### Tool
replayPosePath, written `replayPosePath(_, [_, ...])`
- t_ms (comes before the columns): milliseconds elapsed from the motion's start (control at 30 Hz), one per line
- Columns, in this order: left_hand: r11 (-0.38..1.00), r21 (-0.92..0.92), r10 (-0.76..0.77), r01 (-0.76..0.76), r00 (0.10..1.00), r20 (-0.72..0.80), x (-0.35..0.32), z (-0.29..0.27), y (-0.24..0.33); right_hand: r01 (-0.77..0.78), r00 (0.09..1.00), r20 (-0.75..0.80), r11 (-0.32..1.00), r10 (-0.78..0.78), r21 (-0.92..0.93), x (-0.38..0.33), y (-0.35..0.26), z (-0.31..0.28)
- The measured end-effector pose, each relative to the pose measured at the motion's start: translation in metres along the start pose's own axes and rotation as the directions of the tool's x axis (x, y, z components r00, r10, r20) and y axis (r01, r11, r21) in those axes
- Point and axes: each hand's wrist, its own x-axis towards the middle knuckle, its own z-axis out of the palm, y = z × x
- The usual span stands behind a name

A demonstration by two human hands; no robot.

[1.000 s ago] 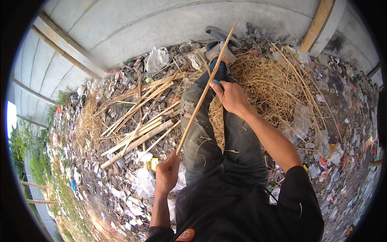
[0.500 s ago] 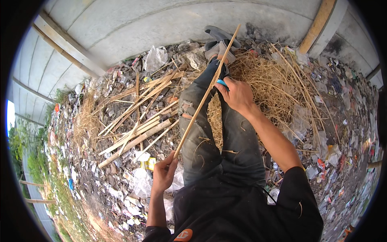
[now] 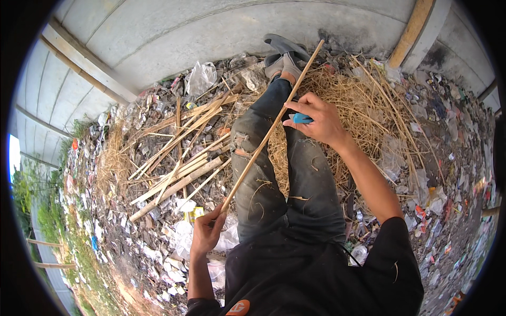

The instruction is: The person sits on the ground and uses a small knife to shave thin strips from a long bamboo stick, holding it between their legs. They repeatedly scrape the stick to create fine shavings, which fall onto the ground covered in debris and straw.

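A: Where is the long stick?

B: The thin bamboo stick (image 3: pixel 271 129) runs on a slant from the lower middle of the frame up to the upper right of centre, crossing above the person's left knee. Its top end reaches past the grey sandal (image 3: pixel 284 47) near the concrete wall (image 3: pixel 211 31).

A: And the 2 hands?

B: The left hand (image 3: pixel 206 234), low and left of centre, has its fingers curled round the stick's lower end. The right hand (image 3: pixel 316 120), above centre, pinches a small blue tool (image 3: pixel 302 118) between thumb and fingers, right beside the stick's middle; whether the tool's tip touches the stick cannot be told.

A: What lies around?

B: The person sits with both legs in dark torn jeans (image 3: pixel 279 174) stretched toward the wall. A pile of split bamboo strips (image 3: pixel 179 152) lies to the left of the legs. Dry straw (image 3: pixel 363 110) heaps up at the upper right. A clear plastic bag (image 3: pixel 201 79) sits near the wall at the upper middle, and scraps of litter (image 3: pixel 448 174) cover the ground on both sides.
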Motion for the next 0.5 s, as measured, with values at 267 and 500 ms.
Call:
replayPosePath(267, [0.994, 0.110, -0.017, 0.010, 0.998, 0.062, -0.003, -0.016, -0.002, -0.061, 0.957, 0.287, 0.936, -0.044, 0.347, 0.010, 0.022, -0.006])
replayPosePath(500, [0.992, 0.117, 0.029, -0.041, 0.995, 0.099, -0.005, -0.019, -0.010, -0.388, 0.919, 0.256, 0.571, 0.300, 0.723, 0.003, 0.025, -0.003])
